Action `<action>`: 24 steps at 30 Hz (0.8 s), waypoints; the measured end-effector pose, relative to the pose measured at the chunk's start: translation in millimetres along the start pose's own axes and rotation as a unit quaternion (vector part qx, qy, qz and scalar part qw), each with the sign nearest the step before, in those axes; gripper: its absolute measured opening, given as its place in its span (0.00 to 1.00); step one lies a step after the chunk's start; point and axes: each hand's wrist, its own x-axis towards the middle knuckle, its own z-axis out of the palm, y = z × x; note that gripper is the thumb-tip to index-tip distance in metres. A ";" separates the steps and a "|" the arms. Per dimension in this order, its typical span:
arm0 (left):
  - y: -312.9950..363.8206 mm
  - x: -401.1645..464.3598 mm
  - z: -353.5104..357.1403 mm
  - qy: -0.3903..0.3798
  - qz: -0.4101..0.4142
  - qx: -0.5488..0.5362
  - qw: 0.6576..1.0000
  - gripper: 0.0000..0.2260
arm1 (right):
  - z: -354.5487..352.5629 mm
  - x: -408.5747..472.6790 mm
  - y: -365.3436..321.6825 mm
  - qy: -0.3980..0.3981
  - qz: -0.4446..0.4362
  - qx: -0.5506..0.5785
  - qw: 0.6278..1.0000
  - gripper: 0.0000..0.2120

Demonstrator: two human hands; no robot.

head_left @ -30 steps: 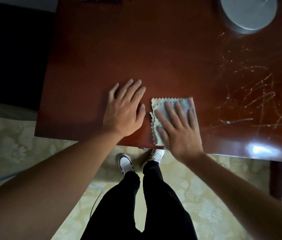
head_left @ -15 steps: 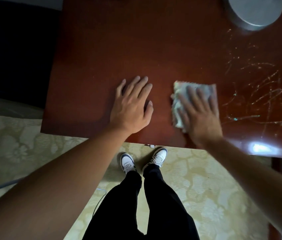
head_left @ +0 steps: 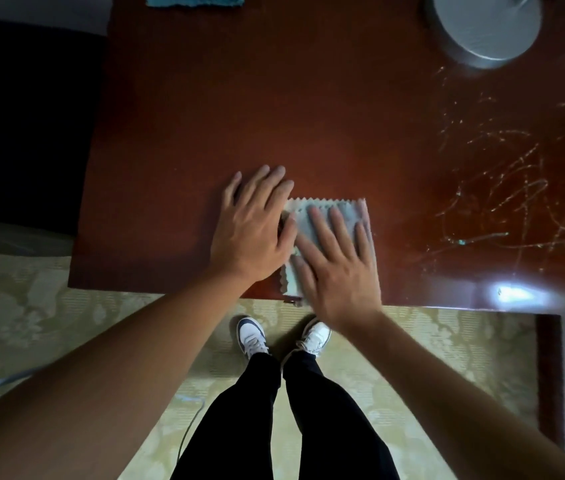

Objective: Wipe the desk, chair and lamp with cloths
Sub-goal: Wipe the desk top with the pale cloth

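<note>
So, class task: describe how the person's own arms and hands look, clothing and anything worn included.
Both arms are bare along their whole visible length, so no sleeves show. The left hand and right hand wear no gloves, and no rings, watch or bracelets can be made out. Lower down, the person wears black trousers and white sneakers with dark trim.

— What sort of premises?
— A furnished room, home or hotel; I cannot say which. I stand on pale floral-patterned carpet [head_left: 66, 306] at a polished red-brown desk [head_left: 204, 116].
— Supporting items?
— Scratched varnish at my right, and a round grey lamp base [head_left: 485, 26] on the far corner.
</note>
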 end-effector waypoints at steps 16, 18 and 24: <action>94.3 51.7 18.8 -0.028 0.101 -0.030 0.994 0.17 | -21.5 -22.4 158.2 0.035 0.199 -0.001 0.979 0.25; 112.4 62.4 27.6 -0.041 0.108 -0.017 0.993 0.17 | -33.7 -14.4 202.5 0.032 0.324 0.032 0.945 0.26; 151.4 74.1 56.8 -0.090 0.044 0.003 0.995 0.21 | -3.3 -54.6 108.9 0.042 0.178 0.009 0.983 0.25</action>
